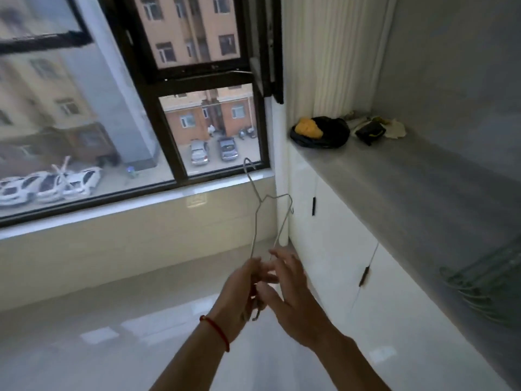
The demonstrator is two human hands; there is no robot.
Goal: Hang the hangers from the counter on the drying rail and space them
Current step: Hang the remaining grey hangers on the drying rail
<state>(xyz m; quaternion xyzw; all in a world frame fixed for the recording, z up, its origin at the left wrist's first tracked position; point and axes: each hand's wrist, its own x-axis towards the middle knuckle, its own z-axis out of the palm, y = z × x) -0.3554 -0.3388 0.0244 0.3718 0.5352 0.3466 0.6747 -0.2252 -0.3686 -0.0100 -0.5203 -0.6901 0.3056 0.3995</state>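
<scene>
Left of the counter (408, 187), out over the floor, the left hand (242, 289) pinches a wire hanger (270, 213) by its lower end, hook pointing up toward the window. The right hand (293, 300) hovers beside it, fingers spread, gripping nothing. One hanger seems in transit; next it needs lifting to the rail, which lies out of view. On the counter's near end, the remaining hangers (479, 286) blur together, uncountable.

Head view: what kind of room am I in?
Probably an enclosed apartment balcony or laundry nook, several floors up: big window over parked cars, white cabinets under a grey counter, wire hanger in hand.
</scene>
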